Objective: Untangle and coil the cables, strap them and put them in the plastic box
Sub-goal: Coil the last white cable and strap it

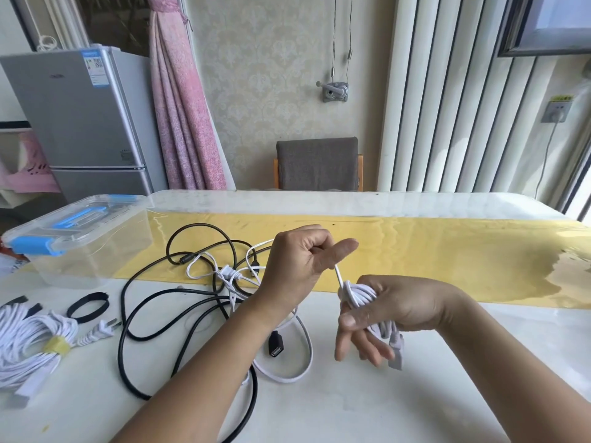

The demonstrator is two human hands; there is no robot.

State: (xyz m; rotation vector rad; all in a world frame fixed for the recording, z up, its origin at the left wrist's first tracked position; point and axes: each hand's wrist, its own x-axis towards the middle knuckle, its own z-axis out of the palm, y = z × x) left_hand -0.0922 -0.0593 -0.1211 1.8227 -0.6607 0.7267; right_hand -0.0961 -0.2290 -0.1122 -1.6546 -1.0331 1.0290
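**WHITE CABLE PART-COILED: FEED STRAND RUNS FROM LEFT HAND TO RIGHT**

The right hand [383,310] grips a coil [359,294] of white cable. Its thumb is clamped across the turns and its other fingers hang loosely extended below. The left hand [299,259] is curled round the free strand [338,276] of the same cable, thumb out.

The strand runs short and nearly straight, up and leftward from the coil into the left hand. It leaves that hand's far side toward the tangle [224,279]. In my judgement the next wrap depends on this line, with the left hand feeding and the right receiving.

The tangle of black and white cables lies on the tabletop [351,394] just left of the left hand, the nearer of the two hands. Farther left lie a black strap [88,306] and a strapped bundle [32,340] with a yellow band. The plastic box [80,238], lid on, stands beyond these, well apart from both hands.
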